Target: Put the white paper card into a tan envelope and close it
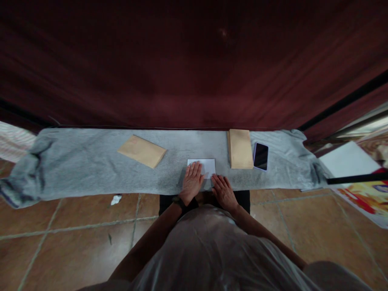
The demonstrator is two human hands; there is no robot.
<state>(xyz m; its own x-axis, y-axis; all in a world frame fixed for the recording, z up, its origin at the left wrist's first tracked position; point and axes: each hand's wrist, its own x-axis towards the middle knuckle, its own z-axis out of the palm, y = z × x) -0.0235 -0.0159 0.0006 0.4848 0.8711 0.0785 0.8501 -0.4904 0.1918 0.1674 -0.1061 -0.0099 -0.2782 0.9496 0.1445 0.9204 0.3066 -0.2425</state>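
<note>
A white sheet of paper [208,165], seemingly folded, lies near the front edge of the grey cloth. My left hand [192,181] rests flat on its left part, fingers stretched out. By the paper's lower right corner, my right hand [223,191] lies with its fingers extended and fingertips touching or close to that corner. Part of the paper is hidden beneath the left fingers. To the left lies a brown envelope [142,151], set at a slant. A stack of brown envelopes [241,149] sits to the right of the paper.
Right beside the stack is a phone [261,157] with a dark screen. The grey cloth [85,161] covers a narrow table against a dark red curtain [194,81]. A white board-like sheet [348,161] stands at far right; a white scrap [115,199] is on the tiled floor.
</note>
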